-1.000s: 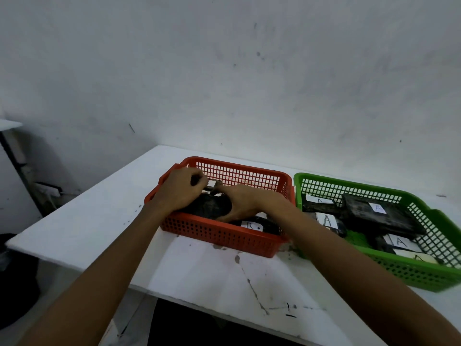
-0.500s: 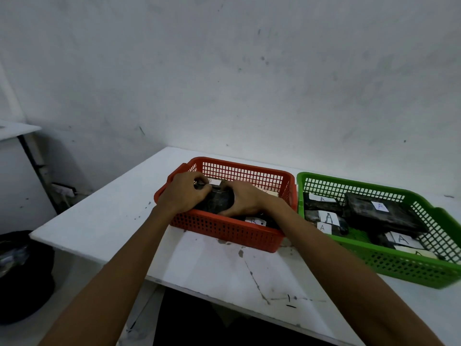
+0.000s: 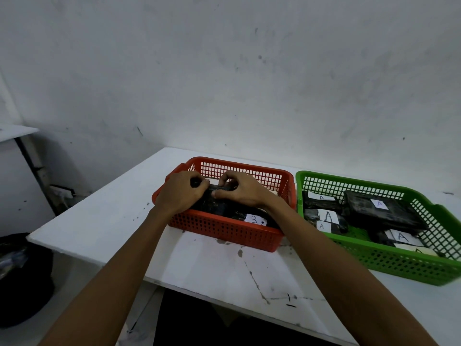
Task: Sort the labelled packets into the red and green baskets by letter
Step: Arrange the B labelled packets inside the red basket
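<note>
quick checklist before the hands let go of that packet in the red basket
1. Grip: left hand and right hand both hold the packet: ok.
2. Place: the packet is inside the red basket, at its far left: ok.
3. Packet's letter: fingers cover its top, no label shows: cannot tell.
4. Red basket's letter: the one B label showing fits a B basket: ok.
5. Green basket: the readable A labels all say A; the label nearest the front rim is unreadable: cannot tell.
</note>
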